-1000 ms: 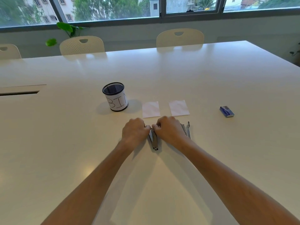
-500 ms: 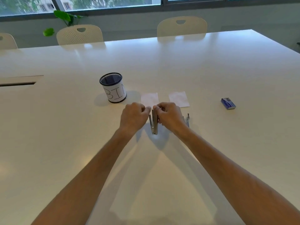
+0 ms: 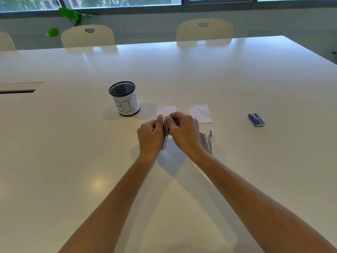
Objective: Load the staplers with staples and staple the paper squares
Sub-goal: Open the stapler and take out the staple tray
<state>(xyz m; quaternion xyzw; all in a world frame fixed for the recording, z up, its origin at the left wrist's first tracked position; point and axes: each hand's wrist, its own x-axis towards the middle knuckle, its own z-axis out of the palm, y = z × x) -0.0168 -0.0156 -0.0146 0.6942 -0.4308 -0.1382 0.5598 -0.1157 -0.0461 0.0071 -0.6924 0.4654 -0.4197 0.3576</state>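
A small metal stapler [image 3: 165, 138] is held above the white table [image 3: 237, 79] between both hands. My left hand [image 3: 150, 136] grips it from the left and my right hand [image 3: 184, 131] grips it from the right, thumbs meeting at its far end. Most of that stapler is hidden by the fingers. A second metal stapler [image 3: 207, 142] lies on the table just right of my right wrist. Two white paper squares lie beyond the hands: one [image 3: 166, 110] partly covered by the fingers, the other [image 3: 200, 114] to its right. A blue staple box [image 3: 255, 120] lies further right.
A black mesh cup labelled BIN [image 3: 125, 98] stands left of the paper squares. A cable slot [image 3: 18, 87] is set into the table at the far left. Cream chairs [image 3: 204, 31] and a green plant [image 3: 71, 17] stand behind the far edge.
Both hands have lifted the stapler off the table and brought it a little further from me, turning it more upright. The other stapler, papers and box have not moved.
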